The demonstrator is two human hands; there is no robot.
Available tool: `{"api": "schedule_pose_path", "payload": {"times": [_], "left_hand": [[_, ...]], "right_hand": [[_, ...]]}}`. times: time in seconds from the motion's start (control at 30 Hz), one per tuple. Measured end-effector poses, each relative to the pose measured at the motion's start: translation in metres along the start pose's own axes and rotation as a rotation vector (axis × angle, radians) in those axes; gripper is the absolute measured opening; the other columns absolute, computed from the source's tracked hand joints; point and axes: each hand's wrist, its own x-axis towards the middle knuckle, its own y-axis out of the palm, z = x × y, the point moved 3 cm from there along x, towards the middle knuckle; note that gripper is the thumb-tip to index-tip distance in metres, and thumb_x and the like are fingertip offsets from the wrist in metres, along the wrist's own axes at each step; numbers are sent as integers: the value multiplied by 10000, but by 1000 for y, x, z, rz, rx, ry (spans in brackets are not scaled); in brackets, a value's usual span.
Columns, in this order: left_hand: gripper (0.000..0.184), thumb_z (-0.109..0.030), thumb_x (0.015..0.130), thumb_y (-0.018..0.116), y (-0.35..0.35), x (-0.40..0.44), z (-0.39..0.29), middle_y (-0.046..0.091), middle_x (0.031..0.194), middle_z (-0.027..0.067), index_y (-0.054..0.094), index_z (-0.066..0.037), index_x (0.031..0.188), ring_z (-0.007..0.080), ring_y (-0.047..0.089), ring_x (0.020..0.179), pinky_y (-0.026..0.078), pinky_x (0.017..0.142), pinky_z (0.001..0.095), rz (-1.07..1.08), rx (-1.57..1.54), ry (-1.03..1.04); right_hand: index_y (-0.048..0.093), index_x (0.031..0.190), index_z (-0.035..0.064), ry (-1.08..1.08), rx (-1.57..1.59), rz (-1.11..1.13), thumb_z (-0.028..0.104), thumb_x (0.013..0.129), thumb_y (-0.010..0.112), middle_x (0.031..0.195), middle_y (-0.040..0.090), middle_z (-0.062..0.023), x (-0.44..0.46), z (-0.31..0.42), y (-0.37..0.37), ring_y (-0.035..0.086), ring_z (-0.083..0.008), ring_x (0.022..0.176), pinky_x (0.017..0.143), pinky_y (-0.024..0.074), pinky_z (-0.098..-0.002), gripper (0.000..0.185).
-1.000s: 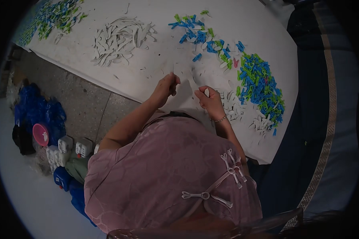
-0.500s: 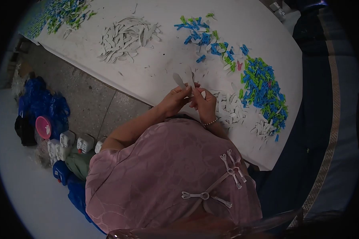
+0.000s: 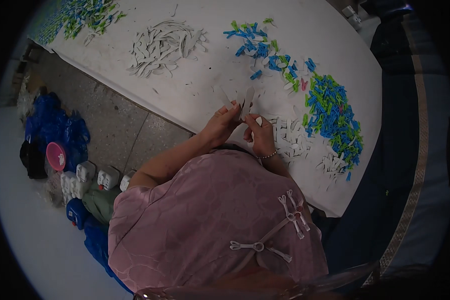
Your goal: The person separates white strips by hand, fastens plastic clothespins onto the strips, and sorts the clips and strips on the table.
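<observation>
At the left, on the floor beyond the table's edge, you have shiny blue plastic bags (image 3: 47, 117), a round pink plastic bowl (image 3: 49, 156) and white plastic containers (image 3: 86, 171). At the far left of the white-topped table (image 3: 195, 75) lies a spread of small blue and green plastic clips (image 3: 82, 17); to its right is a loose pile of flat, pale grey-white strips (image 3: 162, 47). At the near edge, your left hand (image 3: 222, 124) has thumb and fingers pinched on slim pale strips (image 3: 248, 96) that point away from you and fan apart. Your right hand (image 3: 261, 135), just beside it, brings its fingertips to the lower ends of those strips, its other fingers curled; a rounded whitish piece (image 3: 258, 121) shows at its fingers, though how it is gripped you cannot tell. A beaded bracelet (image 3: 268, 155) circles your right wrist. Farther right, scattered pale pieces (image 3: 299, 145) lie beside a dense heap of blue and green clips (image 3: 335, 112), which trails toward the far side, past a pink clip (image 3: 304, 85).
</observation>
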Motion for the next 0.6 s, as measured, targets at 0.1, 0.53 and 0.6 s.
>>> {"api": "schedule_pose_path", "payload": {"times": [0.1,0.53,0.6], "left_hand": [[214,-238,915,489,6,0,-3,596,966,-8,560,-100,1063,113,547,886,412,886,340,-30,15,14],[226,-129,891,514,11,-6,-12,613,996,81,542,-18,1087,131,584,868,471,814,283,-40,345,-195],[222,-114,887,518,12,-7,-9,613,993,85,545,-23,1087,133,585,871,473,819,280,0,371,-289]], "right_hand": [[605,884,47,18,-3,46,236,838,601,543,534,-6,1,-5,-1,476,-73,416,394,333,-199,195],[565,949,43,-42,52,-17,211,808,636,619,510,36,10,51,-20,352,-24,444,388,243,-176,230],[562,919,45,-1,-87,44,199,785,661,639,519,25,15,47,-15,360,-19,451,388,240,-173,226]]}}
